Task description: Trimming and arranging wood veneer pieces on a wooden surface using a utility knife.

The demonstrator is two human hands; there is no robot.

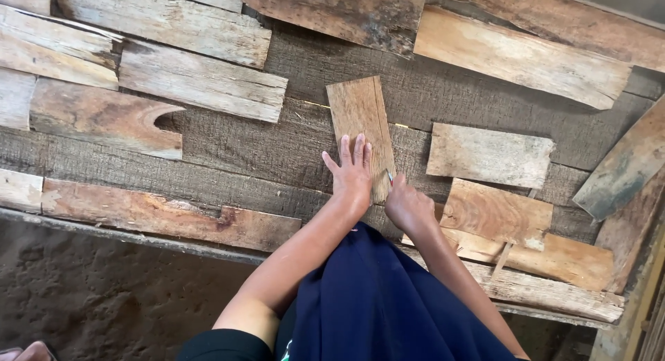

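Item: short plank (360, 125), brown, upright on a wall of rough boards (228, 153), near the scene's centre. We press our left hand (352, 174) flat against its lower part, fingers spread and released, palm on the wood. Our right hand (409, 208) sits just right of the plank's lower edge, fingers clenched around a small tool (390, 177) whose bluish tip touches that edge; we cannot tell what kind of tool it is.

Surroundings: pale offcut (488, 155) to the right; reddish piece (495, 212) below it; notched board (104, 118) far left; long pale slat (519, 56) at upper right. Dirt floor (90, 292) lies lower left. Dark blue cloth (381, 305) covers our lap.
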